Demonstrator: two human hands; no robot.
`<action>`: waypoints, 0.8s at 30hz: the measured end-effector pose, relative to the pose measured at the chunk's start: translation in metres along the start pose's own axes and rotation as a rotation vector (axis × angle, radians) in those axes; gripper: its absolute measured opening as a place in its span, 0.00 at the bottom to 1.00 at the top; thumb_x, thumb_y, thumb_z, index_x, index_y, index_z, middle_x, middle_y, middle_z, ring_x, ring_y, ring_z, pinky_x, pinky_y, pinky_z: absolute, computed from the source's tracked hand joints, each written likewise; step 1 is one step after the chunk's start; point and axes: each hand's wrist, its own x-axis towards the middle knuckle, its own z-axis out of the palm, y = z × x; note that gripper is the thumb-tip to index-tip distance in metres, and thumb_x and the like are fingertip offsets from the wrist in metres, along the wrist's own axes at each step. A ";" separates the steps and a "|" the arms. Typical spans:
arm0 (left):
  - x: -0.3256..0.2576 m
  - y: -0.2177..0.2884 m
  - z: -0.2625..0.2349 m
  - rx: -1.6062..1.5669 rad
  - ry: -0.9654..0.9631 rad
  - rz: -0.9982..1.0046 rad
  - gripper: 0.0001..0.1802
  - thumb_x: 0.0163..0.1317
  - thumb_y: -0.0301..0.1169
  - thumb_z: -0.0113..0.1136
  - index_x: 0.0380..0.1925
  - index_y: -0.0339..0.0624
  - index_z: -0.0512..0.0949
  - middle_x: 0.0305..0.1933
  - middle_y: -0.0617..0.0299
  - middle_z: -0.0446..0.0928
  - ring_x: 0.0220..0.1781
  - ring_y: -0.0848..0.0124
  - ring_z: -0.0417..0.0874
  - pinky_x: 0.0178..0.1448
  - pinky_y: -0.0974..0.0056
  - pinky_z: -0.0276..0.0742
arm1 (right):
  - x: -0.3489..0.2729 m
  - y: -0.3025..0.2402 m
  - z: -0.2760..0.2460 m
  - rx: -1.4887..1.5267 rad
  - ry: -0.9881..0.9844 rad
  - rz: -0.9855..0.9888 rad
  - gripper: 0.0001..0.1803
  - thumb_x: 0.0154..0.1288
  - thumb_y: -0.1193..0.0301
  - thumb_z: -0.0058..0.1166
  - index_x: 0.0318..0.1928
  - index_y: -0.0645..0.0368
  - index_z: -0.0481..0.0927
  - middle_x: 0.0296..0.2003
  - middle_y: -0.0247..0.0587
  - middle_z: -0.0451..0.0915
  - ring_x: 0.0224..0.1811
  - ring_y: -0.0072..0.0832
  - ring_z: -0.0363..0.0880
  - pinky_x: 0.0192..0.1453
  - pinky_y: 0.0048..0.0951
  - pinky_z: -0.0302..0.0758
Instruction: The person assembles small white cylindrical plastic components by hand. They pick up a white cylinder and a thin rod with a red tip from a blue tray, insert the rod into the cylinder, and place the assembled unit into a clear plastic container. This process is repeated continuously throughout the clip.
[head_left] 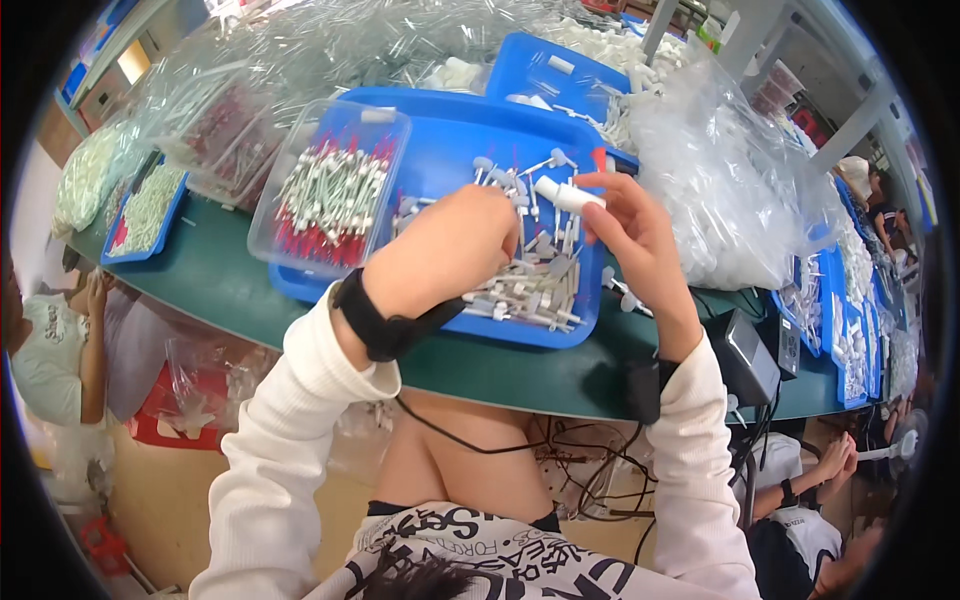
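My right hand point(640, 240) pinches a white stepped plastic cylinder point(570, 196) between thumb and fingers, above the right part of a large blue tray point(440, 118). A small red tip point(600, 158) shows just beyond these fingers. My left hand point(450, 240) is over the middle of the same tray, its fingers curled downward. The back of the hand hides the fingertips and whatever they hold. Under and around both hands lie many small white and grey plastic parts with thin stems point(530, 295), heaped loosely in the tray.
A clear plastic box point(262, 225) of white-headed, red-ended sticks rests on the tray's left side. Clear bags point(715, 170) and a smaller blue tray point(560, 70) stand beyond. A grey device point(742, 358) with cables is at the right. Other people sit on both sides.
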 end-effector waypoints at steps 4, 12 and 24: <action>0.008 0.001 -0.002 -0.040 0.117 0.111 0.05 0.48 0.25 0.59 0.26 0.36 0.74 0.30 0.52 0.77 0.37 0.55 0.78 0.43 0.59 0.72 | -0.002 -0.002 -0.009 0.132 -0.012 0.016 0.12 0.65 0.71 0.49 0.47 0.61 0.76 0.34 0.33 0.77 0.32 0.15 0.71 0.36 0.18 0.69; 0.015 -0.010 0.006 -0.136 -0.009 0.167 0.10 0.49 0.27 0.61 0.31 0.35 0.76 0.33 0.53 0.77 0.36 0.57 0.79 0.40 0.61 0.73 | 0.001 0.003 -0.005 0.201 0.098 0.056 0.13 0.63 0.73 0.52 0.47 0.64 0.75 0.36 0.37 0.79 0.34 0.17 0.73 0.38 0.20 0.71; 0.015 -0.008 0.007 -0.819 0.384 0.107 0.11 0.52 0.19 0.60 0.37 0.34 0.75 0.39 0.60 0.76 0.43 0.73 0.77 0.47 0.68 0.75 | 0.002 0.005 -0.011 0.177 0.190 -0.018 0.12 0.62 0.73 0.53 0.44 0.66 0.74 0.36 0.40 0.78 0.34 0.20 0.75 0.40 0.22 0.72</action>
